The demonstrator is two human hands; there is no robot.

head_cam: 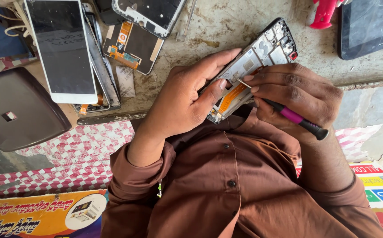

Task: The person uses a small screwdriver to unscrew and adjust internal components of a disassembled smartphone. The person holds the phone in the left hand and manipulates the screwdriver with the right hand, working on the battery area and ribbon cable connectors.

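Note:
My left hand (187, 99) grips an opened phone frame (264, 50) from its left side, thumb pressed on the inner face near an orange flex cable (232, 96). The frame is tilted, its camera end pointing up and right over the worn bench (226, 26). My right hand (295, 94) holds a small screwdriver (295, 117) with a pink and black handle. Its metal tip touches the frame's middle, just above the orange cable.
Several phone screens and opened phone backs (61, 48) lie stacked at the bench's upper left. A dark tablet (370, 26) and a pink tool (323, 13) sit at upper right. A dark brown stool seat (17, 112) stands at left over a red-checked cloth (85, 154).

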